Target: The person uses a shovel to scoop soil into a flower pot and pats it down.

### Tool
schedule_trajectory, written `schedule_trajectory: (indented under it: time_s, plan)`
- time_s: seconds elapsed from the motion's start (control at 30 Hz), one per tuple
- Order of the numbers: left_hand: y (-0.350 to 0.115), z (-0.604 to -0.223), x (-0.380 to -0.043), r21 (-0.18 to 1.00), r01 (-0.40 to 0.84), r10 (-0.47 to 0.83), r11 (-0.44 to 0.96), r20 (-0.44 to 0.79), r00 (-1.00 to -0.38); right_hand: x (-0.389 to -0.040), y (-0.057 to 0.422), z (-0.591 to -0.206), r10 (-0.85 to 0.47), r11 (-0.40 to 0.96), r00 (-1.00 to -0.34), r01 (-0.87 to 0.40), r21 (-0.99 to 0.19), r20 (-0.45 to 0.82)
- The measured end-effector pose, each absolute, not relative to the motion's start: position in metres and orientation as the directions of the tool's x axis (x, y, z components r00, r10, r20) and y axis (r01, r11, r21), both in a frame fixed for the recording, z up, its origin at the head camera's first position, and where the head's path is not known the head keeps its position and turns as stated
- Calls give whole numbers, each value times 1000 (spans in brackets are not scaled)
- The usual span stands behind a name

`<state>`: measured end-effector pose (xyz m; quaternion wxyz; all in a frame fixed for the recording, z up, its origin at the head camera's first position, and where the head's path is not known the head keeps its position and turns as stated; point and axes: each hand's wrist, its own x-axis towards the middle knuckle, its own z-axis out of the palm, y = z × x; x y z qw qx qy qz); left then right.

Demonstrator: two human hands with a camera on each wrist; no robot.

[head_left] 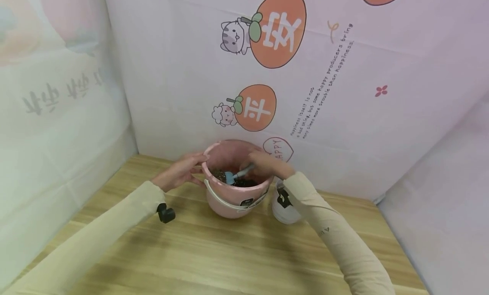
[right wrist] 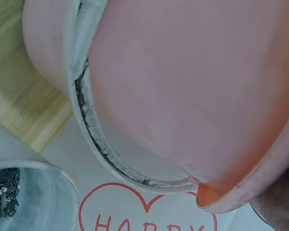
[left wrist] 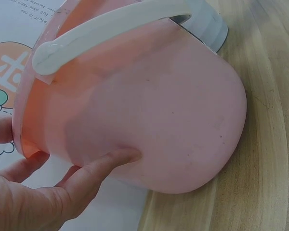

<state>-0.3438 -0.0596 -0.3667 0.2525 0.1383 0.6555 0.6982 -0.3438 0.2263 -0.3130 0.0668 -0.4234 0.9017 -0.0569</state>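
A pink bucket (head_left: 225, 208) with a white carrying handle (left wrist: 115, 31) stands on the wooden table, dark soil (head_left: 245, 183) inside it. At its left side my left hand (head_left: 182, 171) grips the bucket: in the left wrist view, fingers are at the rim and the thumb presses the outer wall. My right hand (head_left: 263, 162) reaches over the rim and holds a small trowel (head_left: 230, 178) by its pale grip. The trowel's blue blade touches the soil. In the right wrist view the bucket wall hides the trowel and most of that hand.
Right of the bucket stands a white pot (head_left: 283, 213), partly behind my right forearm; dark soil (right wrist: 4, 192) shows in it. A small black object (head_left: 166, 213) is by my left cuff. Printed cloth walls (head_left: 183, 95) enclose the table (head_left: 191, 252) at the back and sides.
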Motion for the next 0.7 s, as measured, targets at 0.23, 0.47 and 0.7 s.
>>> schedule_trajectory:
  time_s: [0.23, 0.47, 0.7]
  plan:
    - [-57, -370, -344, 986, -167, 524, -23, -131, -842, -342, 229, -312, -762, 643, -647, -749, -157, -34]
    - [-57, -370, -343, 986, -166, 536, -17, -131, -834, -336, 241, -303, -771, 621, -636, -750, -228, -6]
    - [-57, -369, -343, 986, -164, 523, -15, -132, -842, -330, 256, -297, -753, 614, -655, -736, -284, 70]
